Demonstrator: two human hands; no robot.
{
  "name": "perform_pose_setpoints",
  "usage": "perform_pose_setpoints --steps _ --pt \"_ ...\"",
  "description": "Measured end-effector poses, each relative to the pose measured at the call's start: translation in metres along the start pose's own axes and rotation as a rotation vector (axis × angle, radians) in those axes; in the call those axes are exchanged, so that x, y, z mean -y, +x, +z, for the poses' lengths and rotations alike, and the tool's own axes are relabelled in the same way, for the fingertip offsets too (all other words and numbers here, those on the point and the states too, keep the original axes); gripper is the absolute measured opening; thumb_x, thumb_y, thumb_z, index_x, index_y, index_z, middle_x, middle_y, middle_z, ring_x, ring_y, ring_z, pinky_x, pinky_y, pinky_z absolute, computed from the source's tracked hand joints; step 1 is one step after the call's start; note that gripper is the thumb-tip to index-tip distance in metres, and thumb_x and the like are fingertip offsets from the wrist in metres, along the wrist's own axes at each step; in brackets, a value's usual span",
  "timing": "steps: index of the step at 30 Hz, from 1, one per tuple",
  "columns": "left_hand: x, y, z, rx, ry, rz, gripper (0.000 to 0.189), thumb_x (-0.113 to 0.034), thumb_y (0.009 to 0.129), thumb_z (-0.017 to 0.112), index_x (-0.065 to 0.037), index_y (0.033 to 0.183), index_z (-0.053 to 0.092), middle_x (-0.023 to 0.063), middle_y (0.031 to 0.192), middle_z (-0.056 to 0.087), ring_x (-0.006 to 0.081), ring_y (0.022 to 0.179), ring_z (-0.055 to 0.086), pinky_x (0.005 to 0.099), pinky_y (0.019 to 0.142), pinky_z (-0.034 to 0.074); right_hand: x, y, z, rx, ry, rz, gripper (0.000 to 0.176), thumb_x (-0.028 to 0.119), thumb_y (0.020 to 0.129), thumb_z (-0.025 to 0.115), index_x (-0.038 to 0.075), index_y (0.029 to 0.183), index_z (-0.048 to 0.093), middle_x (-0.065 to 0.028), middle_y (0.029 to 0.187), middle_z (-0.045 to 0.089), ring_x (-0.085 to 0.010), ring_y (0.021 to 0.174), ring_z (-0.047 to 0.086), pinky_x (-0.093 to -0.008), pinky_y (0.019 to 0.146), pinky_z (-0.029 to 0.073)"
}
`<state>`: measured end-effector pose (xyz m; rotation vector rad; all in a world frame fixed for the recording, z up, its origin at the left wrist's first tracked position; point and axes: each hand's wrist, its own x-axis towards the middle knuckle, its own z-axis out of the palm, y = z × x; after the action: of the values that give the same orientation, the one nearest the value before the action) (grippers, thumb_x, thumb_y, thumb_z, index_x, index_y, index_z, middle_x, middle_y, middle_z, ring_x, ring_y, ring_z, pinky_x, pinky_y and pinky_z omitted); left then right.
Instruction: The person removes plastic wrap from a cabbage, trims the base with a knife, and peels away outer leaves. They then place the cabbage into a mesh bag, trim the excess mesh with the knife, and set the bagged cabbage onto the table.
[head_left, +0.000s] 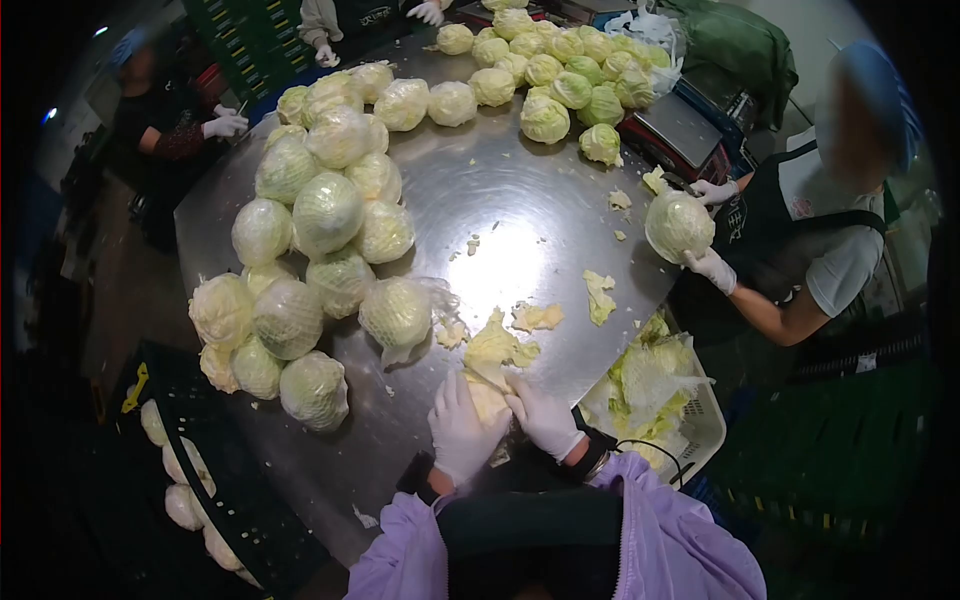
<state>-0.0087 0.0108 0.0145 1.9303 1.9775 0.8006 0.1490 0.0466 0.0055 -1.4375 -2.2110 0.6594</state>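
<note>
Both my hands meet at the near edge of the steel table, in white gloves. My left hand (463, 432) wraps round the left side of a pale yellow cabbage (486, 402), mostly hidden by my fingers. From the right, the closed fingers of my right hand (546, 416) reach to it. A thin grey strip, which looks like a knife blade (486, 380), runs from those fingers across the cabbage's top; its handle is hidden. Torn leaves (492, 345) lie just beyond the cabbage. Left of them sits a cabbage wrapped in white netting (396, 316).
Wrapped cabbages (328, 213) crowd the table's left side; bare cabbages (545, 115) pile at the back near a scale (678, 128). A white basket (712, 425) of leaves stands right of me. Dark crates (225, 500) are at left. At right, a co-worker holds a cabbage (680, 224).
</note>
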Motion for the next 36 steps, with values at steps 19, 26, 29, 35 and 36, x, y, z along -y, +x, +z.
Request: perform_pose_setpoints --steps 19,26,29,35,36 --pt "0.031 -0.004 -0.019 0.119 -0.171 0.08 0.087 -0.033 0.068 0.078 0.007 0.133 0.037 0.0236 0.138 0.04 0.0415 0.126 0.038 0.0478 0.102 0.036 -0.06 0.044 0.01 0.121 0.038 0.129 0.03 0.038 0.096 0.043 0.013 0.108 0.055 -0.0204 0.077 0.064 -0.0405 0.073 0.063 -0.052 0.064 0.048" --pt "0.085 -0.055 -0.058 0.358 -0.6 -0.138 0.094 -0.021 0.077 0.075 -0.004 0.148 0.017 0.019 0.155 0.012 0.0305 0.144 0.015 0.0387 0.116 0.016 -0.076 0.026 0.063 0.182 0.145 0.069 0.032 0.037 0.095 0.047 0.011 0.11 0.059 -0.0228 0.082 0.064 -0.0387 0.069 0.063 -0.0468 0.063 0.049" --pt "0.097 -0.068 -0.061 0.371 -0.664 -0.185 0.095 -0.019 0.077 0.075 -0.004 0.149 0.015 0.0191 0.155 0.011 0.03 0.144 0.013 0.0384 0.116 0.015 -0.071 0.039 0.038 0.329 0.301 0.205 0.038 0.04 0.093 0.052 0.014 0.119 0.053 -0.0192 0.077 0.065 -0.0369 0.07 0.064 -0.0471 0.062 0.049" --pt "0.068 -0.058 -0.037 0.065 -0.707 -0.301 0.087 -0.024 0.071 0.08 -0.003 0.14 0.031 0.0245 0.15 0.02 0.035 0.138 0.027 0.0404 0.112 0.025 0.002 0.039 0.005 0.401 0.577 0.086 0.066 0.042 0.079 0.072 0.007 0.13 0.048 -0.0157 0.096 0.066 -0.0271 0.077 0.064 -0.0347 0.069 0.05" --pt "0.057 -0.053 -0.03 0.06 -0.707 -0.302 0.087 -0.024 0.071 0.08 -0.003 0.14 0.031 0.0245 0.15 0.02 0.035 0.138 0.027 0.0404 0.112 0.025 0.005 0.04 0.011 0.332 0.432 -0.082 0.059 0.044 0.078 0.072 0.005 0.12 0.058 -0.0183 0.097 0.066 -0.0327 0.086 0.064 -0.0373 0.077 0.05"
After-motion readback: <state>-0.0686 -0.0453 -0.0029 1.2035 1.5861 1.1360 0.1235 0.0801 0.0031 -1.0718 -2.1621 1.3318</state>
